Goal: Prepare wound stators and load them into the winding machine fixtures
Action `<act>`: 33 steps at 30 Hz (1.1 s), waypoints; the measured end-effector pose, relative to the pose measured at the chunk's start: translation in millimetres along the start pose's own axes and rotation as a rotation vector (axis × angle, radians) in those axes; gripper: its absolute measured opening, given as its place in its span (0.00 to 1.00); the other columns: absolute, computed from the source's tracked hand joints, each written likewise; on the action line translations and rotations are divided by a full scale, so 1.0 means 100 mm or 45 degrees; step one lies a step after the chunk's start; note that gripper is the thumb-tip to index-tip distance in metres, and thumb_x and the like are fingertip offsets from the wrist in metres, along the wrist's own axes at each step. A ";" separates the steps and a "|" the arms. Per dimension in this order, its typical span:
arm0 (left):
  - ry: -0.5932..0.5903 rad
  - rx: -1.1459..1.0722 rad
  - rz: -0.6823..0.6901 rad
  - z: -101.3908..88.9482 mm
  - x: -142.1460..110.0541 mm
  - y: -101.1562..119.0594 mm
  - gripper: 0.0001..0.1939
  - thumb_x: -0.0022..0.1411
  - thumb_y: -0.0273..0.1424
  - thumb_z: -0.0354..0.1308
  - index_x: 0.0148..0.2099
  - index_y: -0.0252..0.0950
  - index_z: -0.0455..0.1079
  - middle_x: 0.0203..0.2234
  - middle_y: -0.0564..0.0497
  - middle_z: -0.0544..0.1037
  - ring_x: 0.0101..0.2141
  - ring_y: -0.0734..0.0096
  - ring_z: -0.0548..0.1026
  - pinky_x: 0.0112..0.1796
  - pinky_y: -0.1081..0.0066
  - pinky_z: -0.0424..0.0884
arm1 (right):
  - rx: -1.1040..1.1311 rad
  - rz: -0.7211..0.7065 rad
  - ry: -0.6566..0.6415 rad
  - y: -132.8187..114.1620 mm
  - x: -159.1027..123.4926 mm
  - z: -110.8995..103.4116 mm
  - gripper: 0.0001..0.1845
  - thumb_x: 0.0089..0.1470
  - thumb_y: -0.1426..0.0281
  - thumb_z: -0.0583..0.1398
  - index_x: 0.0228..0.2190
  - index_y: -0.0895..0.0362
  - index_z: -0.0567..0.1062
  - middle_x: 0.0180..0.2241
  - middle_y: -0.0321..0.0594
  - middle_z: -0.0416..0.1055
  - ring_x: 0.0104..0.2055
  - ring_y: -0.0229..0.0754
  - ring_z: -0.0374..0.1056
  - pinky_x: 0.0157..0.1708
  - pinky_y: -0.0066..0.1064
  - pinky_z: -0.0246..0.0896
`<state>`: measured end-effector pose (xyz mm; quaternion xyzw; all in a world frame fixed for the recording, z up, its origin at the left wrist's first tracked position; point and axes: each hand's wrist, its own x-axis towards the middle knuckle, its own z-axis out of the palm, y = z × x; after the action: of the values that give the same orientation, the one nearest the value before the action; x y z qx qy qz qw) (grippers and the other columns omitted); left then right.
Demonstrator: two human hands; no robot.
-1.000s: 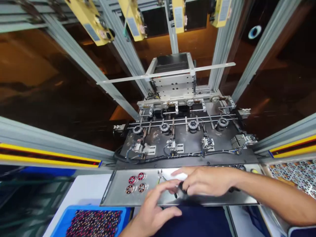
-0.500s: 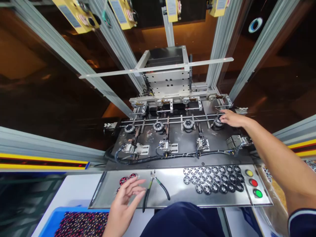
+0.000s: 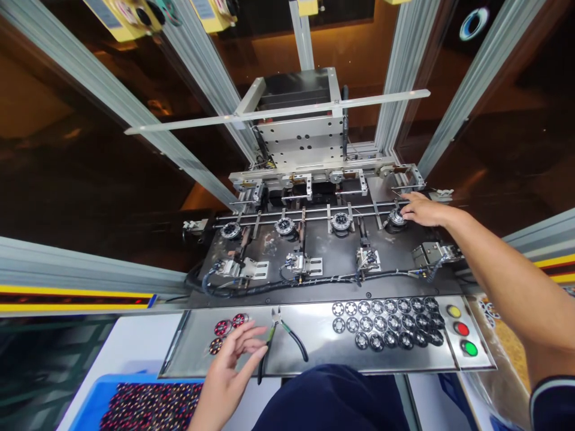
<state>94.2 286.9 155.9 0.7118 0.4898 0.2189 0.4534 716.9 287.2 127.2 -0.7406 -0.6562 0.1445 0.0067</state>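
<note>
My left hand (image 3: 234, 368) hovers over the left of the metal tray, fingers loosely spread, nothing in it. Beside its fingertips lie cutting pliers (image 3: 287, 334), handles apart. Partly behind it are several small wound rings with red parts (image 3: 222, 327). My right hand (image 3: 422, 211) reaches to the far-right round fixture (image 3: 396, 219). Its fingers are apart, and the lower ones touch or nearly touch the ring seated on top; contact is partly hidden. More fixtures to the left carry round slotted parts: a left one (image 3: 231, 231), a second (image 3: 285, 226) and a third (image 3: 341, 222).
Rows of black-and-silver rings (image 3: 380, 323) cover the metal tray's (image 3: 314, 353) right half. Yellow, red and green buttons (image 3: 469, 348) sit at its right end. A blue bin (image 3: 96, 395) of wound rings stands lower left. Metal arms (image 3: 309, 185) and a pale crossbar (image 3: 287, 109) span behind the fixtures.
The view has shifted slightly. My right fingers have moved off the top of the far-right fixture toward its right edge, showing more of the ring. My left hand stays near the pliers.
</note>
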 end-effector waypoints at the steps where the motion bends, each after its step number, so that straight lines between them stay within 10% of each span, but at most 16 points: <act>1: 0.001 0.012 0.006 -0.01 0.00 -0.01 0.24 0.62 0.39 0.63 0.58 0.39 0.64 0.46 0.42 0.82 0.38 0.62 0.82 0.43 0.63 0.81 | -0.006 0.008 -0.013 0.00 0.01 0.00 0.17 0.63 0.62 0.61 0.51 0.55 0.75 0.63 0.47 0.63 0.65 0.53 0.58 0.65 0.55 0.53; 24: -0.006 0.115 -0.031 -0.11 0.02 -0.17 0.24 0.62 0.42 0.62 0.58 0.41 0.66 0.47 0.42 0.81 0.42 0.59 0.82 0.46 0.60 0.80 | -0.125 0.166 0.037 -0.40 -0.20 -0.07 0.13 0.62 0.68 0.59 0.45 0.58 0.78 0.63 0.49 0.64 0.68 0.54 0.55 0.65 0.51 0.55; 33: 0.070 0.104 -0.055 -0.26 0.00 -0.33 0.25 0.60 0.44 0.62 0.56 0.40 0.68 0.46 0.41 0.82 0.41 0.57 0.83 0.44 0.59 0.80 | -0.237 0.197 -0.128 -0.61 -0.63 0.06 0.49 0.43 0.78 0.55 0.68 0.51 0.58 0.72 0.39 0.46 0.72 0.59 0.47 0.57 0.55 0.66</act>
<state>58.5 301.4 140.2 0.7126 0.5258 0.2086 0.4150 650.6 233.6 146.9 -0.7783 -0.6071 0.1198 -0.1062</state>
